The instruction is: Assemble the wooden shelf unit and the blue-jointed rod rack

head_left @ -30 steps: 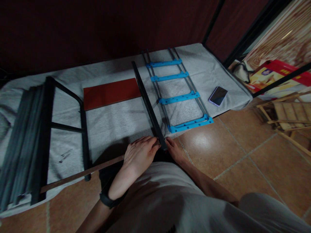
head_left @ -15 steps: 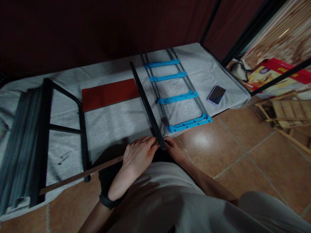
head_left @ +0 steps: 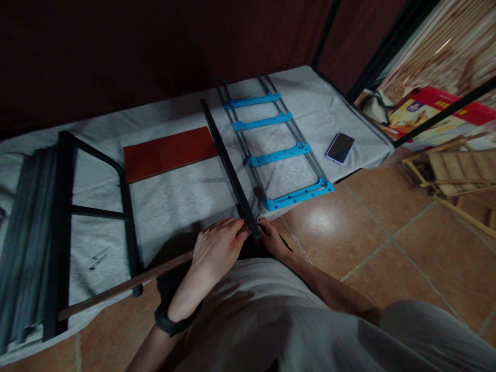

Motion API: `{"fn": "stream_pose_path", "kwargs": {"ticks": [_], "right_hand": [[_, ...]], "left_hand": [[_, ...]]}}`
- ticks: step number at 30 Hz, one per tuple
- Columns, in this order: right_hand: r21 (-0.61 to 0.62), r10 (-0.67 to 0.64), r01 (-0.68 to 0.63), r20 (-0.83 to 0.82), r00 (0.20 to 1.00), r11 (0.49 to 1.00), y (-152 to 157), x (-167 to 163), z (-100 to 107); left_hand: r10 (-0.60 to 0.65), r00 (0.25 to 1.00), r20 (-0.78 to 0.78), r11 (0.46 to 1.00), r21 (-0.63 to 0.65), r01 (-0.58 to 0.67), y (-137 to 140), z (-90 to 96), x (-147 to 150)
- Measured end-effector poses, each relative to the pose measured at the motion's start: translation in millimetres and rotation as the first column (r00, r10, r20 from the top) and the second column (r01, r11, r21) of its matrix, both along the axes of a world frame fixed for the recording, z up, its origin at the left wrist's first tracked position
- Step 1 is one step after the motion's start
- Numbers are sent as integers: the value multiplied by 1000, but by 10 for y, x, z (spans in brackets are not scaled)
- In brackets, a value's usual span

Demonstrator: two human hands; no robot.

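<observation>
My left hand (head_left: 219,238) is closed over the end of a long brown board (head_left: 127,284), seen edge-on, where it meets a dark metal bar (head_left: 229,168). On the other side of that bar's near end, my right hand (head_left: 272,236) has its fingers pinched together. Something small and shiny shows at those fingertips, too small to name. The board's far end rests against a dark metal frame (head_left: 127,219) with a rounded corner and a crossbar. Between frame and bar lies a flat reddish-brown board (head_left: 170,154).
Grey tubes (head_left: 25,232) lie at the left of the grey cloth (head_left: 174,201). Two small thin tools (head_left: 96,258) lie inside the frame. Blue slats on dark rods form a rack (head_left: 279,155) at the right, near a phone (head_left: 340,148). Folded wooden furniture (head_left: 461,170) stands on the tiled floor.
The view has shifted slightly, so most things sit a little further left. Both hands stay at the same joint, with only slight finger movement.
</observation>
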State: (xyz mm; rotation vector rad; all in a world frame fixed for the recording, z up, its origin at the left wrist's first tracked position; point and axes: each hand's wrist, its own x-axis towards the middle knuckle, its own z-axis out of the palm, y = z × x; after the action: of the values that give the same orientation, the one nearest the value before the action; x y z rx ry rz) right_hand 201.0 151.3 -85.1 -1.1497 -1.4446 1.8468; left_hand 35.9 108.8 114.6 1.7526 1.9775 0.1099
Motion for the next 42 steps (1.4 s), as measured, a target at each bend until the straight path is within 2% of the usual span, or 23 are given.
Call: {"fn": "stream_pose_path", "kwargs": {"ticks": [8,13,22,42], "right_hand": [[-75,-17,13,-55,998,997,-3,0,-4],[-103,-12,13,8,1000,995,41,-47,44],[-113,-5,-2,-56,998,994,41,7,111],[-127,-19,16,-21,1000,992,25,-26,156]], "left_hand": [[7,1000,-6,1000,-4,-7,-13,-10,-8],[8,1000,-13,1000,-5,-8,-7,-20,-8],[12,1000,-15,999,-35,-12,-16,14,7],[11,1000,-19,999,-31,-11,-16,30,10]]}}
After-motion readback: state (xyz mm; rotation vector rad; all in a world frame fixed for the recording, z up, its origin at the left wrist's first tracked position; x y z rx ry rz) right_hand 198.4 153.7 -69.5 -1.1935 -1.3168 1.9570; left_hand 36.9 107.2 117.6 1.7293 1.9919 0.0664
